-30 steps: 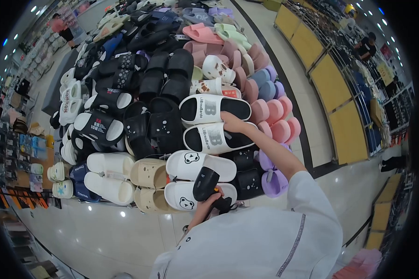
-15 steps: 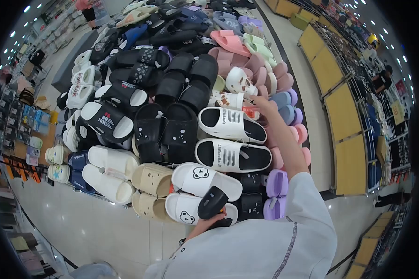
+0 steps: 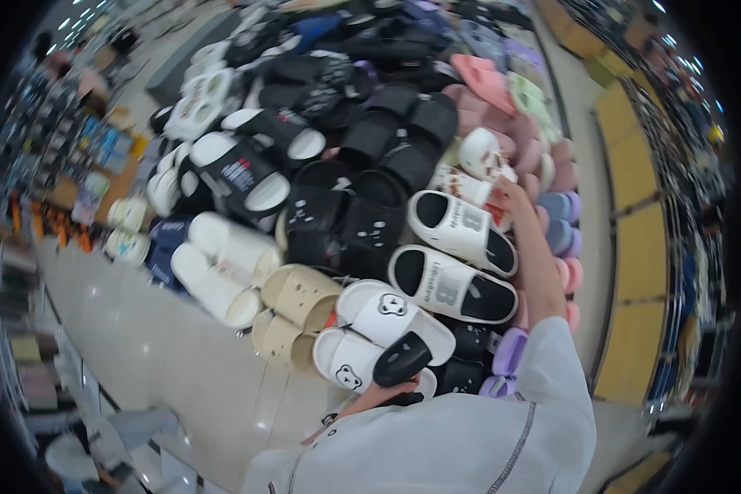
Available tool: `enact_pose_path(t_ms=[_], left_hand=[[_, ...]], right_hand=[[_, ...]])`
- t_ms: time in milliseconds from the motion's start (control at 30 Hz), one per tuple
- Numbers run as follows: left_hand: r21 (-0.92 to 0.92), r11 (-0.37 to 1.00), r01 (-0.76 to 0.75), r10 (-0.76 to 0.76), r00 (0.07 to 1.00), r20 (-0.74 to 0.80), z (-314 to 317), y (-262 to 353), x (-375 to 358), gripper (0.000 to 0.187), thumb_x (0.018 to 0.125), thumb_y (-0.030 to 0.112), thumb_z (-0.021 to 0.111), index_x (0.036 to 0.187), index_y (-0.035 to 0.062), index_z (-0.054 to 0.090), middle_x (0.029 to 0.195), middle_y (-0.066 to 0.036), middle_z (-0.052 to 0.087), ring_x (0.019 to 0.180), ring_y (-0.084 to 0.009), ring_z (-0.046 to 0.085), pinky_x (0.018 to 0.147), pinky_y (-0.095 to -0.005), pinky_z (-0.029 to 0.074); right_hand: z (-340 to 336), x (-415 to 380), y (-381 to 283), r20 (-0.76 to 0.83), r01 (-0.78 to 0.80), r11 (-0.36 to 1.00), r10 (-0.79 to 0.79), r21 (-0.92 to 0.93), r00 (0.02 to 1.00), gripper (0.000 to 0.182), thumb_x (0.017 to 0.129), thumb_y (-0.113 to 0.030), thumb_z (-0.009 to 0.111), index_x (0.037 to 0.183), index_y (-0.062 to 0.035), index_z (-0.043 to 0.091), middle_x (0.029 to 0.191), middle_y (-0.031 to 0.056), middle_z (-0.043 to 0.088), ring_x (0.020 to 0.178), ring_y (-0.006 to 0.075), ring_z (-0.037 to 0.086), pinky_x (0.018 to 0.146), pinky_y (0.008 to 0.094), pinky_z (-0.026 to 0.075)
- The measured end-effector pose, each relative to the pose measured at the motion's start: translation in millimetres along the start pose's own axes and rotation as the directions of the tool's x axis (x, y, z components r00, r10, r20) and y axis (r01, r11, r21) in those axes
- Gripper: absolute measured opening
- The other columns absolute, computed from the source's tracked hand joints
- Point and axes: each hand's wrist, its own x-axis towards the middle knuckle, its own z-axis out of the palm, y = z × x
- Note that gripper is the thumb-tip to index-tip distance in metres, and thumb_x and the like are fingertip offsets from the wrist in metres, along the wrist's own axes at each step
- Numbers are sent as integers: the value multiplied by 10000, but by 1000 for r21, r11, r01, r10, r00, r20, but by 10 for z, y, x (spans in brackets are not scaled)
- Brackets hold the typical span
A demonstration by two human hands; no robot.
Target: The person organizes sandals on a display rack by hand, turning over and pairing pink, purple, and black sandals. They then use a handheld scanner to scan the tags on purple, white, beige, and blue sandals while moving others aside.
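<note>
My left hand (image 3: 380, 395), low in front of my body, grips a black slipper (image 3: 403, 359) that is held up over the pair of white bear-face slides (image 3: 362, 325). My right arm reaches forward across the display. At its end, my right hand (image 3: 509, 196) is closed at the edge of a white clog with brown spots (image 3: 463, 184), by an orange-red patch; blur softens its fingers. A second spotted clog (image 3: 480, 155) rests just behind. Nearest below that hand lie white slides with black insoles (image 3: 454, 284).
The display is heaped with footwear: black slides (image 3: 375, 237), beige clogs (image 3: 300, 298), plain white slides (image 3: 216, 281), purple slippers (image 3: 510, 352) and pink ones (image 3: 483, 82). Yellow-panelled shelving (image 3: 644, 272) runs along the right aisle. Hanging goods (image 3: 99, 148) stand at left.
The view has tilted and swung left, so the display appears shifted right and is blurrier. My left hand still holds the black slipper; my right hand stays at the spotted clog.
</note>
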Motion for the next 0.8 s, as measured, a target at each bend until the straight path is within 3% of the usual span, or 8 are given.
enact_pose_path(t_ms=[67,133,267,300,367,600,667,800], left_hand=[[42,994,-99,97,994,46,-74,-132,43,210,750,51,672,934,59,571,862,0,574,806,-80,529,686,-225,433],[-55,995,-81,82,996,25,-79,-247,41,216,760,85,679,946,60,574,861,1,575,804,-80,526,688,-228,432],[-13,998,-60,60,998,-1,-53,-233,51,259,758,105,681,982,77,553,874,17,555,797,-68,500,692,-223,416],[-38,998,-51,51,999,0,-43,-216,54,252,758,102,678,974,80,551,868,20,549,802,-67,495,700,-223,410],[-72,996,-50,49,999,-14,-10,-159,45,244,757,99,675,967,83,550,863,24,544,807,-65,490,707,-222,404],[-77,995,-57,55,998,-28,41,-118,20,232,761,99,666,956,91,540,859,36,528,817,-64,474,737,-218,387],[-79,994,-78,75,996,-46,70,-82,-3,210,758,52,635,941,83,536,833,36,509,715,-33,442,608,-191,360],[-119,992,-51,41,996,-83,109,12,-74,263,750,64,654,984,88,538,866,32,526,757,-51,469,657,-199,386]], right_hand=[[68,157,-79,90,-24,997,30,-68,996,222,750,-154,676,923,-61,573,761,43,553,583,139,491,497,271,415],[118,209,-214,177,-40,990,63,-132,982,234,757,-163,666,944,-66,566,783,42,546,607,142,486,514,276,416],[286,215,-259,278,-53,974,115,-222,954,258,769,-181,647,985,-75,553,827,39,534,656,150,477,550,286,417],[53,87,-177,290,-49,970,119,-240,950,264,773,-186,642,995,-77,549,838,38,531,668,152,475,559,288,417],[461,237,-294,304,-31,960,119,-278,945,277,779,-195,633,1015,-82,542,860,37,525,692,155,470,576,293,417],[554,69,-227,309,77,920,49,-384,950,323,802,-226,599,1087,-98,519,936,32,504,777,168,454,638,311,419],[584,31,-255,308,117,906,15,-407,951,336,808,-235,589,1107,-103,512,958,30,497,801,172,449,656,316,419],[420,-189,-190,312,192,867,-45,-459,949,364,821,-253,570,1148,-112,498,1002,27,485,849,180,440,691,326,420]])
